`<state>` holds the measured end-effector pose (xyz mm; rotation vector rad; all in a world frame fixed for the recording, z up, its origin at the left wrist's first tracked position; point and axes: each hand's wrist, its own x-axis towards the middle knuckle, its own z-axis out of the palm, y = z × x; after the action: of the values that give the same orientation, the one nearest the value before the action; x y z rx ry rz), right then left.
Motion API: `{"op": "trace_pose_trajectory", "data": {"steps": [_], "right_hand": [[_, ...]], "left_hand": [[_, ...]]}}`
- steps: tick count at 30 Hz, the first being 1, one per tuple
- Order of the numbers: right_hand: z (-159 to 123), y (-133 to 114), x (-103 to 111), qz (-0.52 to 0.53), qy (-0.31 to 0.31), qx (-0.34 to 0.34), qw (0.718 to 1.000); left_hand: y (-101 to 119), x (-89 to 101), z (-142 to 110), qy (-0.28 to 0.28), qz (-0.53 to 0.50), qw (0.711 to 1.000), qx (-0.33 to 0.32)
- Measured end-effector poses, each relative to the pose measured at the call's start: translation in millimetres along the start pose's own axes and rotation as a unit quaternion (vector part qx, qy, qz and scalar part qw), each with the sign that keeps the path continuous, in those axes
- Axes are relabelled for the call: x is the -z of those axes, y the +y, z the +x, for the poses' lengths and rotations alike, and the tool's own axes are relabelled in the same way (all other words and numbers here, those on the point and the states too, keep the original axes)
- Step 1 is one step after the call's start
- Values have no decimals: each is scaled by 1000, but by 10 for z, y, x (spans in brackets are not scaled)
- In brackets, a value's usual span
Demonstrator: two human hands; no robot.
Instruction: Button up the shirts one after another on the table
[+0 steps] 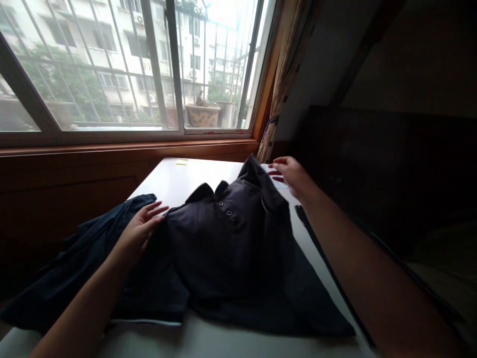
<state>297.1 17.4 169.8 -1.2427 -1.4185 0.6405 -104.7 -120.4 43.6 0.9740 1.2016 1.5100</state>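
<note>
A dark polo shirt (223, 248) lies in front of me with its buttoned placket facing up and its collar toward the window. Part of it near the right of the collar is lifted into a peak. My left hand (139, 228) rests at the shirt's left shoulder, fingers stretched out and apart; its thumb is partly hidden. Just right of the peak is my right hand (292, 176), its fingers spread and holding nothing that I can see. A sleeve with a pale trim line (149, 322) extends below my left hand.
Under the shirt is a white table (208, 171). Another dark blue garment (93, 238) hangs over its left side. A dark strap-like item (301, 215) lies by my right forearm. Beyond stand a barred window (201, 64) and a tied curtain (276, 109). Yellow strips (181, 161) mark the far tabletop.
</note>
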Motion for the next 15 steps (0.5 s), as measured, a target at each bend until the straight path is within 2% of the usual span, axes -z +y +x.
{"op": "trace_pose_trajectory", "data": {"steps": [2,4,6,8,10,11,13,15], "right_hand": [[-86,293,-82,-39,-13,-19,999],[-292,493,-111,-76,-49,-18,996],[-589,604,-106,-109,-111,-7,988],[-931,662,-77,-139,-195,21,971],[-1259,713,-23,-246,-335,114,903],[-1400,744,13,-288,-363,133,876],[-1615,818,97,-336,-377,147,850],[-1743,891,187,-367,-360,155,844]], "left_hand": [[-84,-32,5,49,112,986,-112],[-121,-109,-62,39,238,947,-214],[-137,-239,-191,-46,315,905,-283],[-163,-412,-362,-188,347,857,-331],[-212,-603,-555,-357,377,778,-354],[-244,-695,-651,-417,396,734,-361],[-319,-857,-820,-474,426,675,-372],[-395,-970,-933,-483,457,642,-381]]}}
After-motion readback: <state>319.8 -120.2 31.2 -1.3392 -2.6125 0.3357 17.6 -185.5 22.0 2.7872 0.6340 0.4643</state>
